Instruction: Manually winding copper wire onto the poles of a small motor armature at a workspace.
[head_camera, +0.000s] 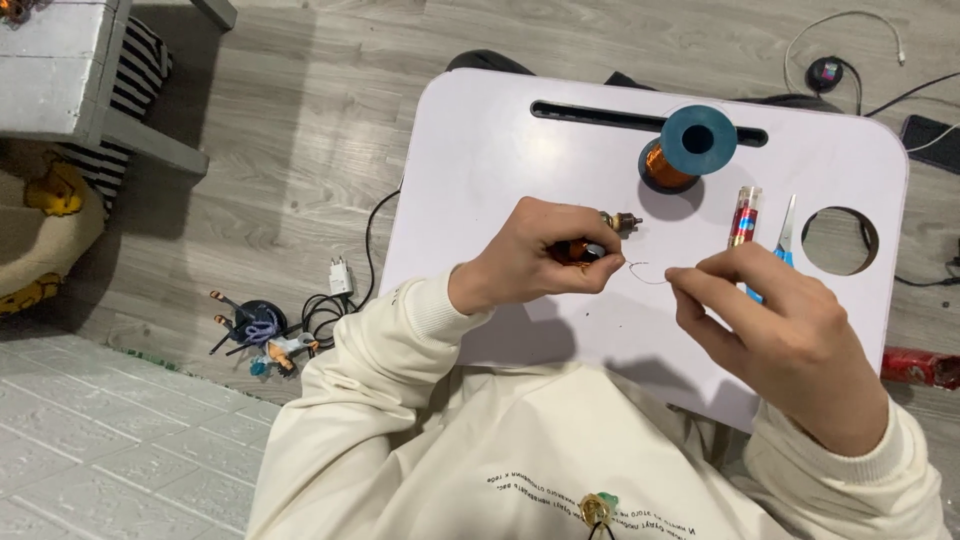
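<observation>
Head view: the left hand (530, 255) is clamped on a small motor rotor (600, 238), shaft pointing to 3 o'clock. A thin copper wire (648, 272) runs from it toward 4 o'clock into the right hand (780, 320), whose fingers pinch its end. The spool (685, 150) stands at 1 o'clock on the tray (480, 140).

A small motor rotor (590, 240) with copper winding and a metal shaft lies sideways above the desk (480, 150); thin copper wire (648, 272) curls from it rightward.
</observation>
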